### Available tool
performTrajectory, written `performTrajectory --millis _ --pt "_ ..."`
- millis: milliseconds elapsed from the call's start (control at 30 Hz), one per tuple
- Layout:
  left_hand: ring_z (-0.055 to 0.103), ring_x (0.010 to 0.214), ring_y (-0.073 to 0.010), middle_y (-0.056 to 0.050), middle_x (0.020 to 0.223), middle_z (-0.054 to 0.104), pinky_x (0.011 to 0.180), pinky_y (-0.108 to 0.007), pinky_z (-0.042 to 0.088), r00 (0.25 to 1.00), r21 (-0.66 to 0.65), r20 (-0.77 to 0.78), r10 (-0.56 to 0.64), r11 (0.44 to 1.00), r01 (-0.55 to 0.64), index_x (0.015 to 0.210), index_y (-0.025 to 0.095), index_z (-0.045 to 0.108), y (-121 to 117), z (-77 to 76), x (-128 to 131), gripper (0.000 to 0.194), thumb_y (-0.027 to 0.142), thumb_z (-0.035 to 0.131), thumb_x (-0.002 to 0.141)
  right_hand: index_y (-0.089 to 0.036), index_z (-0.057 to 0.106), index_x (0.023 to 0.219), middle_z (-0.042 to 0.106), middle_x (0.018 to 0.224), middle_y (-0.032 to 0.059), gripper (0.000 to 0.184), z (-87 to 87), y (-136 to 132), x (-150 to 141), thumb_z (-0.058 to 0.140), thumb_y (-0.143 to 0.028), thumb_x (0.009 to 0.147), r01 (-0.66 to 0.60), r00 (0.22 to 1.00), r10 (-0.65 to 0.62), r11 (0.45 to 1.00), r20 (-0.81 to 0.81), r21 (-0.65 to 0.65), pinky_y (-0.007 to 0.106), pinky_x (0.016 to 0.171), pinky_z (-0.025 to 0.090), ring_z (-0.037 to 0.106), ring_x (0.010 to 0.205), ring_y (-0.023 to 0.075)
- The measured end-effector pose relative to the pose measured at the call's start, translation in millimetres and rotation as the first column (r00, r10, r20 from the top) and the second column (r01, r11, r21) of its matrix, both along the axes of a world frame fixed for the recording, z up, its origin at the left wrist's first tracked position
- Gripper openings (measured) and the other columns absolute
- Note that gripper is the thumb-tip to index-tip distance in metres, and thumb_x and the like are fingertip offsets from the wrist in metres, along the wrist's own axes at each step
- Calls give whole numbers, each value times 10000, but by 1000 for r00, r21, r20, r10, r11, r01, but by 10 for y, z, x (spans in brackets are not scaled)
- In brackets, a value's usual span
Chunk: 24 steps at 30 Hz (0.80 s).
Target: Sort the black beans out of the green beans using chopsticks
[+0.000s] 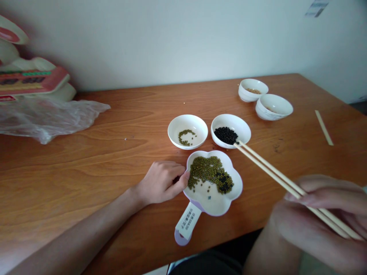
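My left hand (161, 181) rests on the wooden table (86, 164), fingers curled, thumb pressed against the left rim of a flower-shaped dish (218, 202) with a lilac handle. The dish holds mixed green and black beans (209, 173). My right hand (318, 221), close to the camera and blurred, grips a pair of wooden chopsticks (269, 168). Their tips reach the rim of a white bowl (243, 128) of black beans (226, 135). A second white bowl (197, 128) to its left holds a few green beans (185, 136).
Two more white bowls (253, 89) (273, 107) stand at the back right. A loose chopstick wrapper or stick (323, 127) lies at the right. Crumpled clear plastic (48, 114) and a pink-and-white package (28, 80) sit at the far left by the wall.
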<state>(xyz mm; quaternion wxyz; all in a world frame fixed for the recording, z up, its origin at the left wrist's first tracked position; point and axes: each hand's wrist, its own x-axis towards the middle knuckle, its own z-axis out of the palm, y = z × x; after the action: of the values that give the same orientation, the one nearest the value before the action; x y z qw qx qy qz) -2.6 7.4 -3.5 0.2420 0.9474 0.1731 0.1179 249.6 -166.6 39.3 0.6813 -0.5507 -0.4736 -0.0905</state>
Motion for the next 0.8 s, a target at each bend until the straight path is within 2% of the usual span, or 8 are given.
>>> performTrajectory --millis 67,133,267,367,433,567,667,800 --pt "506 601 -135 3 656 569 604 -299 341 1000 5 0 1 1000 -1 699 200 481 0 -7 0 429 334 379 1094 -211 637 616 518 585 37 660 -26 159 24 297 -585 1041 139 990 -139 981 -9 133 334 561 361 590 586 201" --pt "505 597 -134 2 652 570 603 -296 344 1000 11 0 9 1000 -9 697 199 481 0 -11 3 430 336 383 1093 -199 669 646 549 603 61 663 -60 281 44 295 -539 1075 215 975 -209 973 -75 87 335 558 358 587 621 217" --pt "507 596 -134 -1 650 578 607 -290 356 1000 27 11 8 1000 -8 697 197 491 -2 -7 11 428 332 388 1091 -202 629 571 508 520 53 695 -129 277 105 274 -519 1077 182 983 -172 961 -64 210 333 550 322 561 561 204" --pt "511 599 -134 -3 655 584 609 -290 358 1000 36 10 11 999 -11 703 195 502 -3 -6 10 425 329 390 1090 -183 654 618 536 553 43 682 -129 168 110 224 -423 1090 174 966 -137 972 -218 160 327 565 364 568 549 180" --pt "515 604 -136 -4 663 590 613 -291 362 1000 33 4 11 999 -11 707 196 505 -5 -11 8 424 333 389 1091 -188 682 692 559 576 29 604 -130 112 80 291 -404 1098 126 937 -79 985 -342 119 329 548 406 574 535 182" --pt "509 602 -137 1 660 581 609 -299 357 1000 35 -1 10 999 -10 709 199 499 -7 -21 11 425 335 383 1094 -203 733 851 675 695 42 469 -273 37 14 444 -495 1078 -134 861 123 991 -494 12 322 508 457 635 601 198" --pt "505 597 -136 3 655 573 606 -302 355 1000 41 8 5 999 -5 710 200 498 -9 -17 14 423 330 380 1095 -208 734 881 715 807 54 438 -448 -21 -18 468 -499 1072 -247 828 175 967 -533 -66 300 514 451 641 626 181" --pt "520 606 -139 -3 661 591 611 -299 366 1000 40 4 5 999 -5 712 199 511 -10 0 12 417 323 388 1091 -198 709 795 648 765 42 391 -554 -99 -59 471 -351 1063 -287 846 202 952 -494 -103 315 560 450 610 645 173"
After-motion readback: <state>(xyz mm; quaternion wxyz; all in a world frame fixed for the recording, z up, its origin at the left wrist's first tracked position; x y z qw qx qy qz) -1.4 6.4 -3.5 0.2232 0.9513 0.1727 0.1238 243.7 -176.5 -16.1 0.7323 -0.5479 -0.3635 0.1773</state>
